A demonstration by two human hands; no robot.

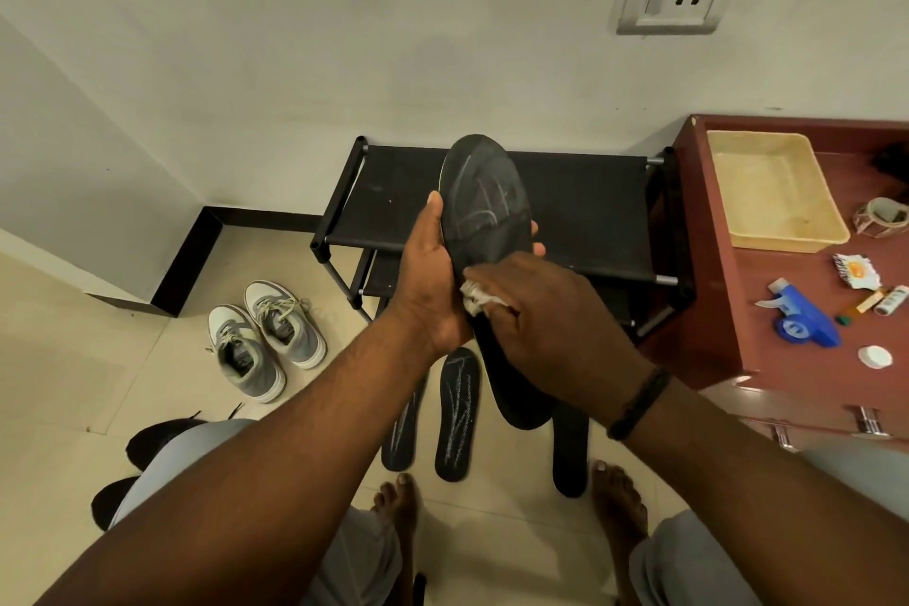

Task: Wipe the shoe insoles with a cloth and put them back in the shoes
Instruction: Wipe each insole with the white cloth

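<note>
I saw left hand [433, 281] clamped round insole [484, 202] mid-length — light, floppy, I'd judge; right hand [546, 315] pinched cloth [476, 298] vs. it.

Head-camera view of the wearer's body. Both forearms are bare to the frame edge, with no sleeves visible. The left hand [433, 281] carries no ring or band. A dark, thick, braided-looking wristband [639, 404] encircles the right wrist, just behind the right hand [551, 310]. Light grey trousers [364, 556] cover both legs, the cloth showing at 7 o'clock and at 5 o'clock. Both feet are bare, the left foot [401, 507] and right foot [617, 502] lying toward 6 o'clock, toes pointing to 12 o'clock.
</note>
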